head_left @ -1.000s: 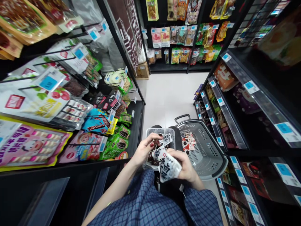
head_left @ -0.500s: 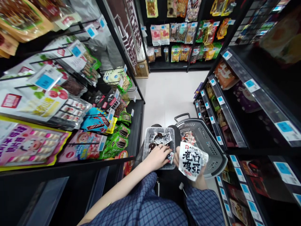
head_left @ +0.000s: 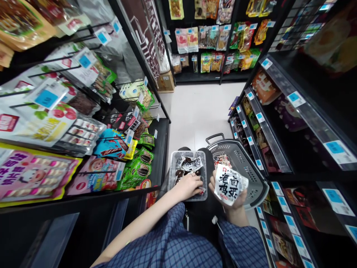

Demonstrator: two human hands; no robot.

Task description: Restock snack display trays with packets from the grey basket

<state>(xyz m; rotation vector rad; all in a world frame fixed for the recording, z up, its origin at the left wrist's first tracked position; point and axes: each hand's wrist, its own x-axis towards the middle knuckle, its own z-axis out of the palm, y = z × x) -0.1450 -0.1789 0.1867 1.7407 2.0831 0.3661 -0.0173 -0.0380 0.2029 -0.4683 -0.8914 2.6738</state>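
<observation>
My left hand (head_left: 189,186) reaches into a clear plastic tub (head_left: 205,169) that rests on my lap. Its fingers are curled down over the contents, and the fingertips are hidden. Small white packets (head_left: 191,163) with black characters and dark brown round pieces show inside the tub. My right hand (head_left: 237,206), just right of the tub, is closed round a white snack packet (head_left: 230,184) printed with large black characters and red marks. That packet faces up and covers much of the palm.
A grey shopping basket (head_left: 245,163) with red-and-white packets (head_left: 222,160) inside stands right of my legs. Snack bags hang on the left rack (head_left: 41,123). Shelves with blue price tags (head_left: 336,149) line the right. Pale floor (head_left: 192,108) runs to the back shelves.
My left hand's fingers have curled in more over the tub's contents. The packet in my right hand has tilted and shifted slightly right. The view has moved a little.
</observation>
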